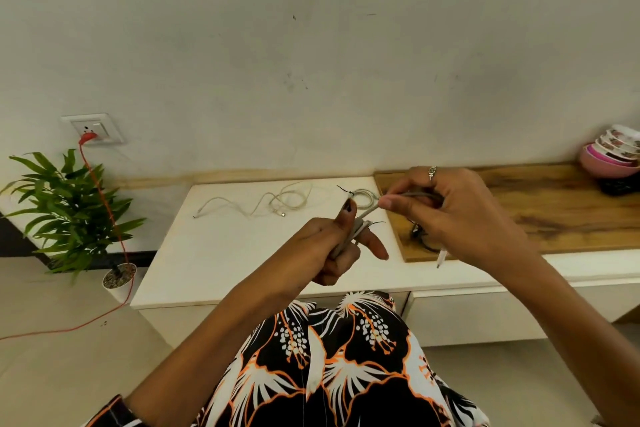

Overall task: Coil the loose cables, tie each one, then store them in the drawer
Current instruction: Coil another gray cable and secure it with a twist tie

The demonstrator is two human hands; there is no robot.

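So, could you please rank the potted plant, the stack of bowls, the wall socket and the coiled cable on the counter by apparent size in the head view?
1. potted plant
2. stack of bowls, partly cut off by the frame edge
3. wall socket
4. coiled cable, partly hidden by the left hand; the last two look close.

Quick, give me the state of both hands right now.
Left hand: closed, gripping the coiled part of the grey cable.
Right hand: closed, pinching the same cable's free length.

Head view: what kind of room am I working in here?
Probably a home living or dining area: a low white cabinet with drawers against a plain wall, a potted plant on the floor, and stacked floral bowls on a wooden top.
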